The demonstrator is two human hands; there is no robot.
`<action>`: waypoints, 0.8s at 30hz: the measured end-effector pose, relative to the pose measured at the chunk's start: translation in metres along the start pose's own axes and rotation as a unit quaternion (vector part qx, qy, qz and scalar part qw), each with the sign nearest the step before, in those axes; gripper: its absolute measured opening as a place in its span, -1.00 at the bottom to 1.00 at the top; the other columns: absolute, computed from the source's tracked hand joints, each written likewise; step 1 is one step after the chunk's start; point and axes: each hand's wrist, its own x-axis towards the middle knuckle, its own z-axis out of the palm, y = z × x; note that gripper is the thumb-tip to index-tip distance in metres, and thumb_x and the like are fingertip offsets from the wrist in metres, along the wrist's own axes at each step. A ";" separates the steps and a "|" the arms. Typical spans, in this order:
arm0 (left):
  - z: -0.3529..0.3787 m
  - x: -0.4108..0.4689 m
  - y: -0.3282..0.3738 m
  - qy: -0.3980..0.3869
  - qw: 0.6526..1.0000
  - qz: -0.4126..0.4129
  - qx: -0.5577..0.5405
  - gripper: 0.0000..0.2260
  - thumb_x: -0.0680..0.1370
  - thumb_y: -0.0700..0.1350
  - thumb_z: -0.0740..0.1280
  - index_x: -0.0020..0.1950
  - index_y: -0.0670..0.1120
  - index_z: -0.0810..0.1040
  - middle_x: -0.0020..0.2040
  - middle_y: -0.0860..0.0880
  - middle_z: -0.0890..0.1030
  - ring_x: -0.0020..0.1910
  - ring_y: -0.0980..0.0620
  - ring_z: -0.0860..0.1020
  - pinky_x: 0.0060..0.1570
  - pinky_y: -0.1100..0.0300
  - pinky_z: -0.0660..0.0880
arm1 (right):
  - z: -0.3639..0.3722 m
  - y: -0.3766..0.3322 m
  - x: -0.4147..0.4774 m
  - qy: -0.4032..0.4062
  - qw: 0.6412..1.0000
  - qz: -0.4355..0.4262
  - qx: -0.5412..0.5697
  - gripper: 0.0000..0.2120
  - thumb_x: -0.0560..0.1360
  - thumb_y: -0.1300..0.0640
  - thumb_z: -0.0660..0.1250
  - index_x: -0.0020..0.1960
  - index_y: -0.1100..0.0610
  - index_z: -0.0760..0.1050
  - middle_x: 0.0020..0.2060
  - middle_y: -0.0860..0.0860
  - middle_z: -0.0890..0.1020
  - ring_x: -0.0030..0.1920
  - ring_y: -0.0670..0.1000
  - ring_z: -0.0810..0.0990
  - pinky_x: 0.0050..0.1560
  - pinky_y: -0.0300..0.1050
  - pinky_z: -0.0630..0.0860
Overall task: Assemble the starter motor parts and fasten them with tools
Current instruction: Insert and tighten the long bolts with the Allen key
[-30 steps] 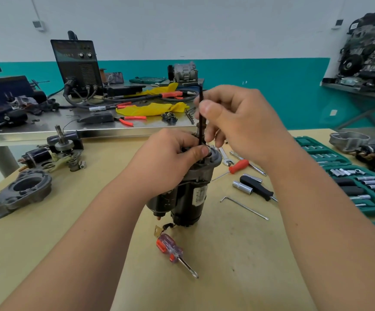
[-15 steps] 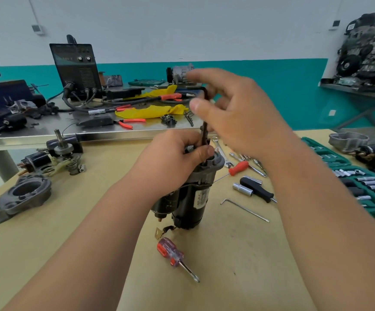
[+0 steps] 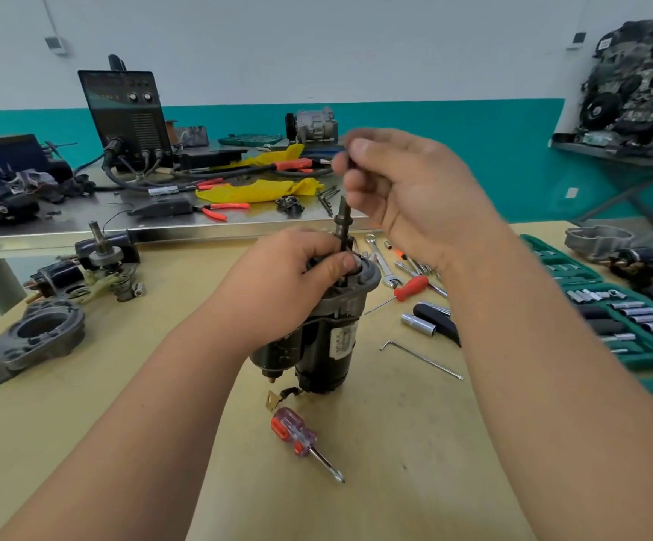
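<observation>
**We hold the starter motor (image 3: 328,345) upright at the centre of the frame, a tool poised over its top.**

Our left hand (image 3: 293,283) wraps the motor's upper end, fingers and thumb curled tight on the housing. We judge this is to stop it tipping or turning on the wooden table (image 3: 82,443) under a twisting load. Our right hand (image 3: 414,197), just above and to the right, pinches a thin dark tool (image 3: 350,162) between thumb and curled fingers. The tool is blurred, likely a hex key, and sits over the shaft (image 3: 343,220) standing out of the top. A screwdriver (image 3: 293,431) lies just below the motor and a socket set (image 3: 629,326) at the right edge, both seemingly kept within reach. The motor's white label (image 3: 342,337) carries print too small to read, and we can make out no brand.
</observation>
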 end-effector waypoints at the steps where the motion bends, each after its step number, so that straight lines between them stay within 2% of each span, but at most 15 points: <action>1: 0.000 0.000 -0.001 0.003 1.000 -0.001 0.003 -0.79 0.57 0.07 0.23 -0.21 0.06 0.54 -0.26 0.09 0.49 -0.26 0.15 0.46 -0.28 0.12 0.38 | 0.001 0.008 -0.004 0.061 0.994 -0.063 -0.063 -0.92 0.55 0.26 0.29 -0.10 0.15 0.54 -0.35 0.01 0.64 -0.46 -0.12 0.56 -0.42 -0.23 0.53; 2: 0.000 -0.001 -0.001 0.007 1.000 -0.002 0.003 -0.80 0.56 0.07 0.24 -0.24 0.11 0.51 -0.29 0.12 0.48 -0.28 0.17 0.45 -0.31 0.15 0.35 | 0.002 0.017 -0.008 0.135 0.965 -0.148 -0.168 -0.92 0.52 0.24 0.33 -0.14 0.12 0.54 -0.35 -0.03 0.63 -0.45 -0.12 0.56 -0.40 -0.19 0.55; 4: 0.001 -0.001 -0.001 0.017 1.000 -0.004 -0.011 -0.83 0.55 0.06 0.26 -0.24 0.13 0.49 -0.32 0.12 0.52 -0.32 0.17 0.46 -0.34 0.16 0.37 | 0.012 0.028 -0.014 0.234 0.828 -0.344 -0.377 -0.94 0.47 0.22 0.37 -0.19 0.14 0.54 -0.35 -0.07 0.61 -0.39 -0.10 0.57 -0.32 -0.17 0.53; 5: 0.001 -0.001 0.000 0.015 1.000 -0.003 -0.020 -0.84 0.56 0.03 0.26 -0.22 0.16 0.52 -0.31 0.14 0.56 -0.31 0.19 0.49 -0.33 0.19 0.40 | 0.019 0.031 -0.016 0.235 0.758 -0.414 -0.446 -0.96 0.46 0.22 0.37 -0.17 0.18 0.56 -0.32 -0.03 0.62 -0.34 -0.06 0.58 -0.30 -0.19 0.50; 6: 0.000 -0.001 0.001 0.011 1.000 0.001 -0.024 -0.80 0.57 -0.01 0.26 -0.22 0.24 0.53 -0.30 0.21 0.58 -0.31 0.24 0.50 -0.34 0.29 0.39 | 0.025 0.032 -0.016 0.224 0.712 -0.448 -0.493 -0.95 0.46 0.23 0.36 -0.14 0.20 0.58 -0.28 0.01 0.64 -0.29 -0.03 0.59 -0.28 -0.22 0.46; 7: 0.000 -0.002 0.002 0.006 1.000 0.004 -0.021 -0.71 0.58 -0.04 0.25 -0.25 0.32 0.51 -0.32 0.29 0.57 -0.32 0.29 0.50 -0.39 0.40 0.34 | 0.027 0.032 -0.014 0.205 0.704 -0.448 -0.511 -0.91 0.48 0.22 0.34 -0.08 0.19 0.61 -0.23 0.02 0.66 -0.24 -0.04 0.60 -0.24 -0.27 0.43; 8: -0.001 -0.002 0.002 0.001 1.000 0.004 -0.019 -0.69 0.59 -0.05 0.25 -0.26 0.33 0.49 -0.33 0.34 0.55 -0.33 0.32 0.49 -0.41 0.43 0.32 | 0.027 0.030 -0.010 0.177 0.734 -0.420 -0.503 -0.86 0.50 0.19 0.31 -0.03 0.16 0.64 -0.19 -0.02 0.67 -0.20 -0.09 0.60 -0.19 -0.32 0.41; 9: -0.002 -0.001 0.002 -0.005 1.000 0.004 -0.018 -0.73 0.59 -0.05 0.25 -0.25 0.27 0.50 -0.34 0.33 0.53 -0.33 0.32 0.48 -0.41 0.43 0.31 | 0.024 0.025 -0.008 0.134 0.797 -0.366 -0.462 -0.82 0.52 0.17 0.28 0.01 0.11 0.64 -0.19 -0.08 0.67 -0.21 -0.16 0.59 -0.17 -0.35 0.43; 11: -0.002 0.000 -0.001 -0.012 1.000 0.005 -0.012 -0.78 0.60 -0.02 0.24 -0.26 0.12 0.46 -0.34 0.21 0.51 -0.33 0.27 0.44 -0.41 0.37 0.26 | 0.011 0.015 -0.003 0.001 0.934 -0.221 -0.280 -0.80 0.57 0.17 0.21 0.01 0.07 0.62 -0.25 -0.11 0.67 -0.38 -0.18 0.54 -0.31 -0.30 0.45; 12: -0.002 0.000 -0.003 -0.016 1.000 0.006 -0.008 -0.77 0.59 0.00 0.23 -0.28 0.07 0.42 -0.33 0.15 0.47 -0.32 0.24 0.42 -0.38 0.30 0.25 | 0.003 0.012 0.000 -0.065 0.969 -0.158 -0.181 -0.79 0.60 0.17 0.18 0.00 0.09 0.59 -0.26 -0.06 0.66 -0.47 -0.14 0.49 -0.41 -0.27 0.42; 15: -0.005 -0.002 -0.006 -0.025 0.999 0.018 -0.012 -0.76 0.59 0.00 0.21 -0.27 0.01 0.42 -0.27 0.07 0.43 -0.29 0.18 0.41 -0.31 0.21 0.28 | -0.013 0.011 0.006 -0.217 0.975 -0.046 -0.005 -0.73 0.60 0.10 0.08 0.07 0.16 0.52 -0.21 0.04 0.61 -0.47 -0.09 0.47 -0.42 -0.23 0.43; 18: -0.008 -0.003 -0.009 -0.033 0.999 0.019 -0.022 -0.79 0.59 0.00 0.20 -0.18 -0.02 0.50 -0.15 0.04 0.49 -0.19 0.15 0.46 -0.21 0.19 0.36 | -0.017 0.012 0.006 -0.269 0.961 0.005 0.070 -0.74 0.59 0.08 0.11 0.14 0.19 0.47 -0.17 0.05 0.61 -0.39 -0.11 0.54 -0.33 -0.24 0.52; 20: -0.007 -0.004 -0.008 -0.028 0.999 0.013 -0.020 -0.85 0.58 0.02 0.21 -0.15 0.09 0.51 -0.09 0.12 0.50 -0.12 0.17 0.48 -0.14 0.21 0.40 | -0.017 0.009 0.006 -0.219 0.975 -0.010 0.041 -0.85 0.54 0.15 0.22 0.00 0.19 0.51 -0.27 0.04 0.61 -0.48 -0.12 0.49 -0.43 -0.25 0.46; 22: -0.005 -0.004 -0.007 -0.005 1.000 0.004 -0.016 -0.89 0.56 0.06 0.23 -0.15 0.16 0.50 -0.10 0.16 0.52 -0.11 0.17 0.49 -0.15 0.22 0.43 | -0.010 0.008 0.004 -0.097 0.990 -0.062 -0.077 -0.87 0.54 0.19 0.31 -0.19 0.16 0.52 -0.43 0.00 0.57 -0.58 -0.11 0.39 -0.53 -0.24 0.35; 24: -0.003 -0.004 -0.006 0.022 1.000 -0.003 -0.018 -0.85 0.51 0.12 0.26 -0.20 0.11 0.48 -0.22 0.14 0.53 -0.23 0.18 0.48 -0.25 0.19 0.43 | 0.002 0.009 -0.002 0.043 0.947 -0.158 -0.277 -0.78 0.51 0.14 0.33 -0.28 0.20 0.52 -0.52 0.01 0.53 -0.57 -0.10 0.38 -0.54 -0.22 0.34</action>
